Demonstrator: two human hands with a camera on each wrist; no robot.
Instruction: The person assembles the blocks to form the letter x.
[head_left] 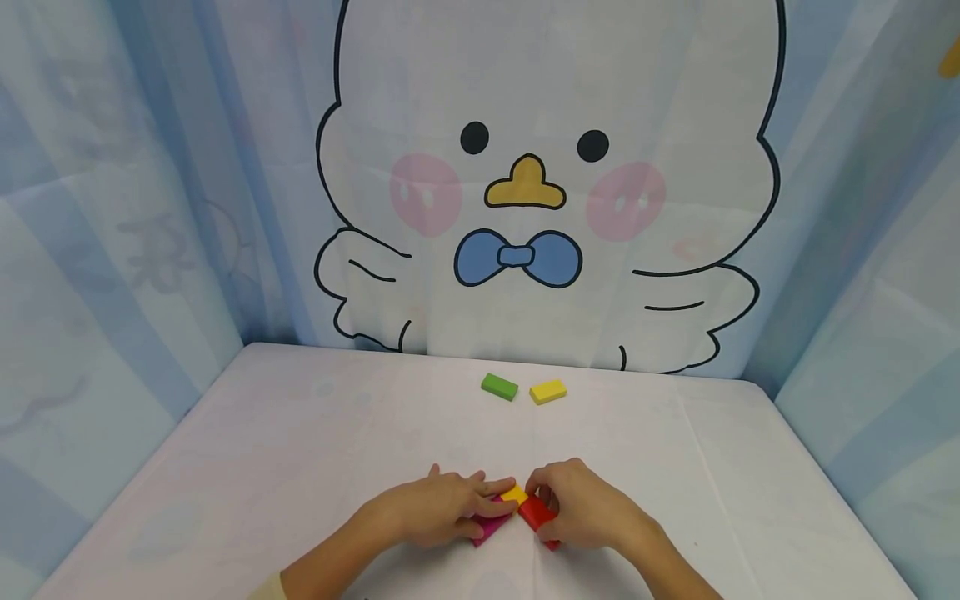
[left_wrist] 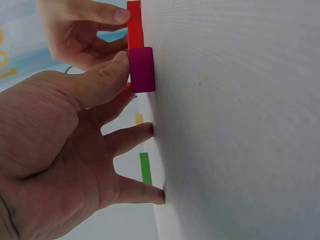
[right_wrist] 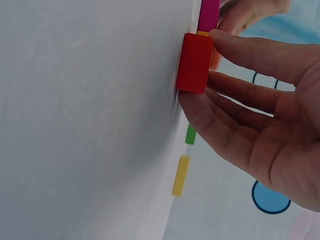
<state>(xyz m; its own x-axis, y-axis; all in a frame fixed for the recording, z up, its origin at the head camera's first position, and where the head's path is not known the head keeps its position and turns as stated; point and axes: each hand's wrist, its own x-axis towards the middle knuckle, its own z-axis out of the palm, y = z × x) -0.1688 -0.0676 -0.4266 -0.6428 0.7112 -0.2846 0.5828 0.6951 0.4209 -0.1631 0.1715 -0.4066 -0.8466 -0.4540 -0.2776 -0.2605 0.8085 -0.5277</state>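
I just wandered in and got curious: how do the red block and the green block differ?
The red block is gripped by the right hand; the green block is untouched. The red block is nearer the person; the green block sits farther back. Both are plain oblong blocks.

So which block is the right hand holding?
The red rectangular block, pinched by the right hand. The magenta rectangular block and amber block are at the left hand; the green rectangular block and yellow rectangular block lie beyond.

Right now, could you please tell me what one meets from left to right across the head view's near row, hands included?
Bare left hand, magenta rectangular block, orange-yellow block, red rectangular block, bare right hand.
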